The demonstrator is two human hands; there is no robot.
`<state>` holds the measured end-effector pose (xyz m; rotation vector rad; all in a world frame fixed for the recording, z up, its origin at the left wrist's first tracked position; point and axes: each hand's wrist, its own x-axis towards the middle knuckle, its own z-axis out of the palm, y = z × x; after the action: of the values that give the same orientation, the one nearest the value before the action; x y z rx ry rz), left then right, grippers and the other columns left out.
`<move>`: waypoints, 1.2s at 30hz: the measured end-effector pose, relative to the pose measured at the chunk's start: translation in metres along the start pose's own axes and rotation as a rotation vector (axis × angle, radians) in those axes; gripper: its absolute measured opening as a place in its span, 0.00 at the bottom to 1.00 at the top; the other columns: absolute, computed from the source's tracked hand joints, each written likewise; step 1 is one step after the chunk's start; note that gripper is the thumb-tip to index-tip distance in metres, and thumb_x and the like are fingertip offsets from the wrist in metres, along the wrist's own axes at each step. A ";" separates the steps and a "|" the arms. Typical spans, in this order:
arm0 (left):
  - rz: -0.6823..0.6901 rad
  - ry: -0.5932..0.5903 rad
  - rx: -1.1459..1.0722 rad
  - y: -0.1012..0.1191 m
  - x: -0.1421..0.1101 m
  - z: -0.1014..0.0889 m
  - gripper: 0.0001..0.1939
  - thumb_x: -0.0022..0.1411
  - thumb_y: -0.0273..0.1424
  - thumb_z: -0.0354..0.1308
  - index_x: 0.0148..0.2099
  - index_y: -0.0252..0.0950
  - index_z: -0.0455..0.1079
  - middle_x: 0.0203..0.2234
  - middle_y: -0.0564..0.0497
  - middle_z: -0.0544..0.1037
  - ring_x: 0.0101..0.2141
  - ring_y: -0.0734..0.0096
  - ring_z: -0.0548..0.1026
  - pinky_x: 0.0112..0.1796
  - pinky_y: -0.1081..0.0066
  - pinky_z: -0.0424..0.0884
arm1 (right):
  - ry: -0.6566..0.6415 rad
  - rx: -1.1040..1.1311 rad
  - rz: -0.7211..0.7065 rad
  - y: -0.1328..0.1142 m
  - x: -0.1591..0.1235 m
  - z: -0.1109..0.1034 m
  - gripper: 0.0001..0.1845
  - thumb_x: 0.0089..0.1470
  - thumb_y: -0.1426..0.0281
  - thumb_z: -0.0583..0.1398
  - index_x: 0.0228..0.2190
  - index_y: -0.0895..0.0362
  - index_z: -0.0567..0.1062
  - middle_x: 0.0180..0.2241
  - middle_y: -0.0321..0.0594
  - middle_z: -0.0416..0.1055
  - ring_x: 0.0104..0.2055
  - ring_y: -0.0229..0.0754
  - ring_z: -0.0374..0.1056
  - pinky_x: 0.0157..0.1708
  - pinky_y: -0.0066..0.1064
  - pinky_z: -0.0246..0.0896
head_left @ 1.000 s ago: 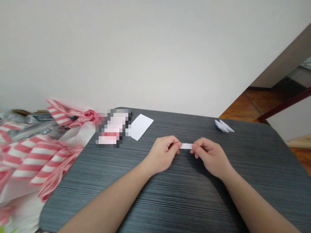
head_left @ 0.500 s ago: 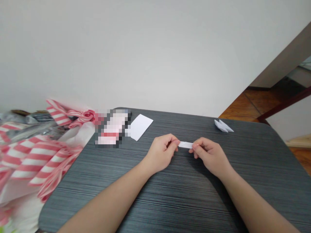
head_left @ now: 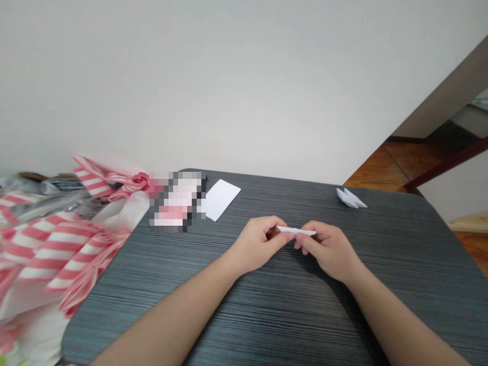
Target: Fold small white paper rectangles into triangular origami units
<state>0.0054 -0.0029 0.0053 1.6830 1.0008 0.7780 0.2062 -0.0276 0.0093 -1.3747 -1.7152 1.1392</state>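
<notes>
Head view: left hand [head_left: 256, 245] and right hand [head_left: 332, 250] pinch the folded paper [head_left: 296, 231] between them, its long axis crosswise, neither hand nearer

The head view looks forward and down; the table [head_left: 267, 315] close below, a wall [head_left: 236, 91] beyond.

Open counter [head_left: 415, 254] gives passage to the right of the right hand [head_left: 333, 249]; beyond that hand stands a folded paper [head_left: 351, 199]. Past the left hand [head_left: 257, 245], a flat white paper [head_left: 223, 199] and a blurred-out object [head_left: 181, 195] obstruct, with the wall [head_left: 244, 101] barring the way behind.
</notes>
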 end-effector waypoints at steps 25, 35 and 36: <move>0.024 -0.042 0.126 0.005 0.000 -0.001 0.10 0.64 0.31 0.56 0.33 0.33 0.76 0.22 0.54 0.74 0.24 0.77 0.66 0.25 0.78 0.59 | -0.047 0.014 -0.038 0.004 0.002 0.002 0.09 0.59 0.69 0.59 0.28 0.56 0.76 0.23 0.35 0.73 0.26 0.38 0.68 0.29 0.28 0.61; 0.026 -0.050 0.130 0.003 -0.001 -0.002 0.12 0.65 0.32 0.56 0.31 0.33 0.74 0.21 0.55 0.73 0.23 0.77 0.67 0.25 0.78 0.60 | -0.033 0.035 0.008 0.006 0.002 0.003 0.07 0.59 0.68 0.59 0.30 0.56 0.74 0.24 0.35 0.73 0.27 0.38 0.67 0.30 0.29 0.60; 0.034 -0.043 0.143 0.003 -0.001 -0.002 0.11 0.65 0.33 0.56 0.32 0.33 0.75 0.22 0.54 0.74 0.24 0.77 0.68 0.25 0.77 0.61 | -0.028 0.023 0.007 0.007 0.002 0.003 0.08 0.59 0.68 0.59 0.29 0.56 0.74 0.24 0.35 0.72 0.26 0.38 0.66 0.29 0.29 0.60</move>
<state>0.0037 -0.0031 0.0084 1.8360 1.0210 0.7026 0.2061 -0.0261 0.0014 -1.3573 -1.7129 1.1838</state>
